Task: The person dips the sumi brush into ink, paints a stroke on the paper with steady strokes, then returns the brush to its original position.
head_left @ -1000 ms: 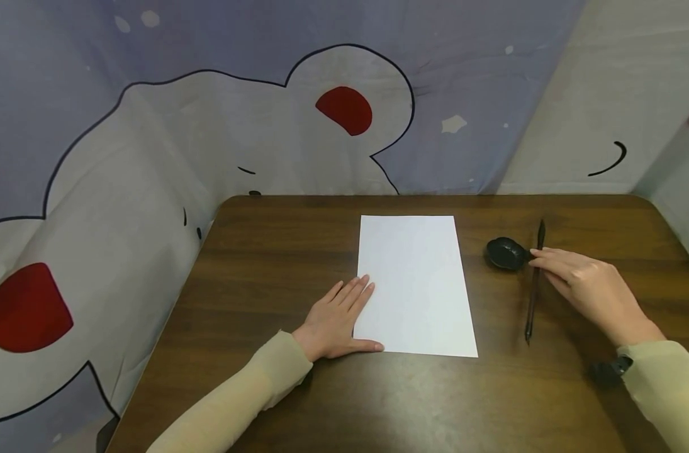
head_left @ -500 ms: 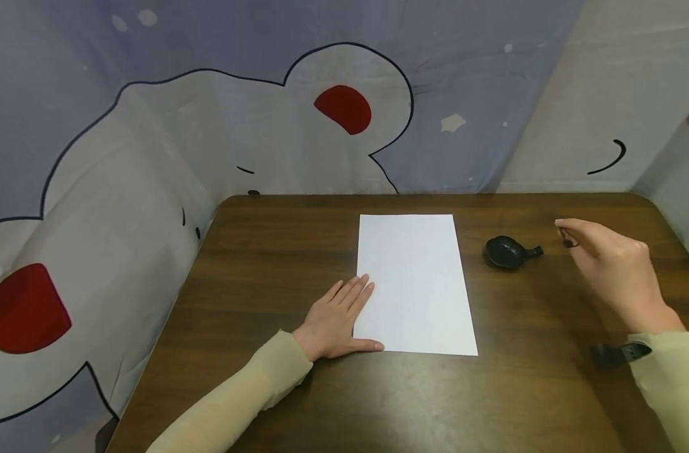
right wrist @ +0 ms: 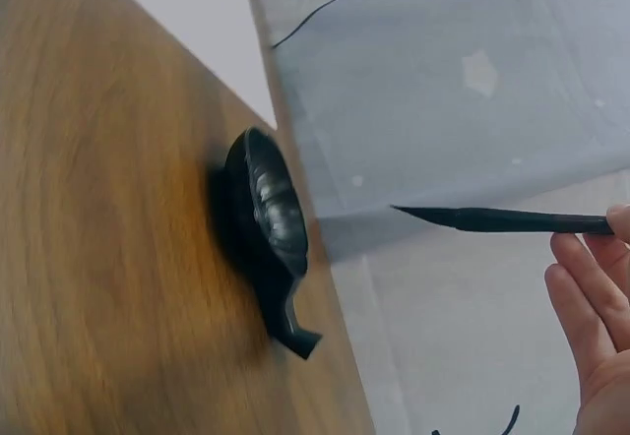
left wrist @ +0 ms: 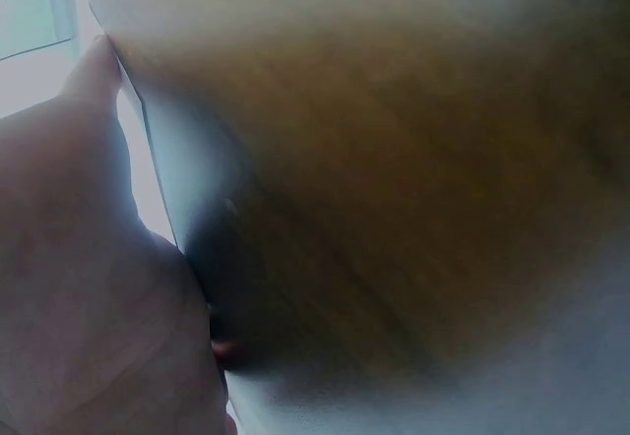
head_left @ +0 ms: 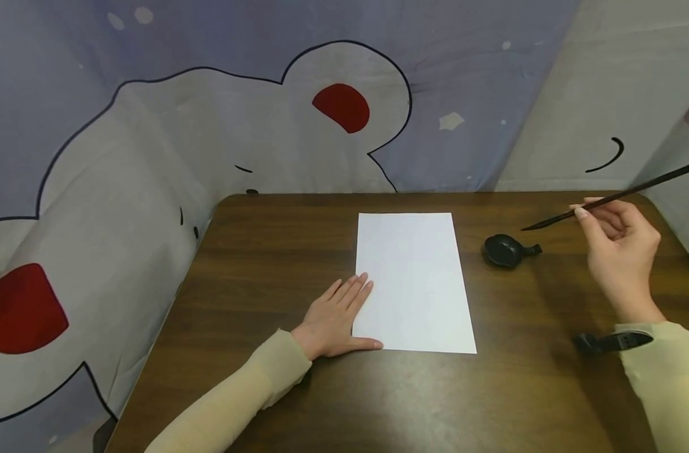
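My left hand [head_left: 334,319] lies flat with fingers spread over the lower left part of a blank white sheet of paper [head_left: 414,283]. My right hand [head_left: 621,251] is raised off the table and pinches a dark writing brush [head_left: 644,185] between thumb and fingers. The brush slants, its pointed dark tip low on the left and its shaft running up past the right edge. Just left of the tip and nearer me sits a small black dish [head_left: 504,251] with a short handle. In the right wrist view the dish [right wrist: 268,209] has a ribbed, shiny hollow.
A brown wooden table [head_left: 265,251] carries everything. Behind it and along its left side hangs a printed cloth [head_left: 236,126] with cartoon shapes. A dark band [head_left: 613,341] is worn at the right wrist.
My right hand has lifted the brush off the dish's handle, moved right and turned over, swinging the brush so its tip points left. The left hand and paper stay still.
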A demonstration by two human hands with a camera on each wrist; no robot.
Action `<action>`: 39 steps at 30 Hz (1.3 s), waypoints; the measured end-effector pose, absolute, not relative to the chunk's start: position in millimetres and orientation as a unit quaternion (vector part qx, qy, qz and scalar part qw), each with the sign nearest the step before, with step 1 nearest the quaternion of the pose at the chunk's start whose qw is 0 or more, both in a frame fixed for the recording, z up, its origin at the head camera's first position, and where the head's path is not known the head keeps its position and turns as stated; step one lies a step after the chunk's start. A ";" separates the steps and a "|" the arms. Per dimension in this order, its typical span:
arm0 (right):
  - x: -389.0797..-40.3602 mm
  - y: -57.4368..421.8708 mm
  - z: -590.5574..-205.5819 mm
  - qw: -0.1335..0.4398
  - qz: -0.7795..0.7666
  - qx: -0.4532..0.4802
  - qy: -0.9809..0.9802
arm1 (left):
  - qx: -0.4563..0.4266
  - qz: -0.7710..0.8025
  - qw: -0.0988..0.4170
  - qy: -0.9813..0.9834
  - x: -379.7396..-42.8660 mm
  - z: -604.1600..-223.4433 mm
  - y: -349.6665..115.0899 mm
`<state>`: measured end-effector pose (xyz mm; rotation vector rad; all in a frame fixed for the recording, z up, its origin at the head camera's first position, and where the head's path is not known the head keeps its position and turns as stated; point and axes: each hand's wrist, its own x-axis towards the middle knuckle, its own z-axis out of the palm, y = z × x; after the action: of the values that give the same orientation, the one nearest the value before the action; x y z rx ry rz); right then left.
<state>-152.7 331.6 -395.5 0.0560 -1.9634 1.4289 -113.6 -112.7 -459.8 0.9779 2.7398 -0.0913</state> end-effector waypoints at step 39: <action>-170.8 327.3 -437.8 0.305 0.692 -0.027 -0.654 | 0.333 -0.042 0.110 0.936 -114.5 -461.8 -111.2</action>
<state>-170.8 327.3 -437.8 -0.0714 -1.7321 1.8323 -114.5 -111.2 -461.8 0.9790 2.7501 -0.1226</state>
